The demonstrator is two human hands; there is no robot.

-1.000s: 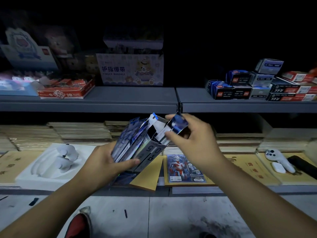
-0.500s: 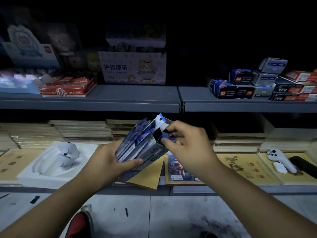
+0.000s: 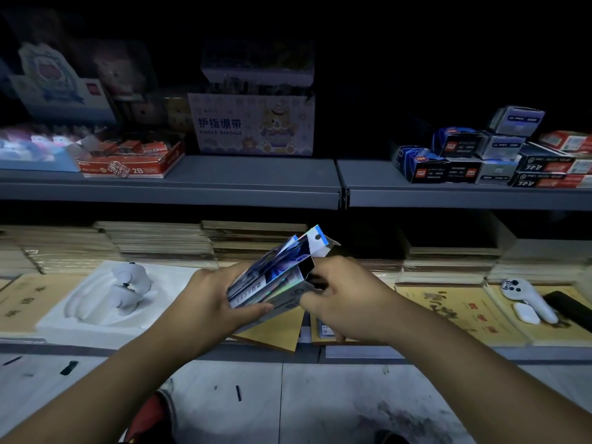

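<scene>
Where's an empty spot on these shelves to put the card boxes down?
The card boxes should fit on the upper grey shelf, bare between the bear bandage box and the blue boxes. The lower shelf is crowded: white tray, notebooks, white controller.

Held card box (image 3: 282,283): silvery holographic sheen, blue-violet artwork, white flap edged blue. Far bandage box (image 3: 253,123): pale, blue lettering, cartoon bear. Far-left tray (image 3: 128,166): red, white "2B". Right-hand boxes (image 3: 448,161): dark blue, red labels. Near-right booklet (image 3: 474,312): tan, lettering possibly red.
</scene>
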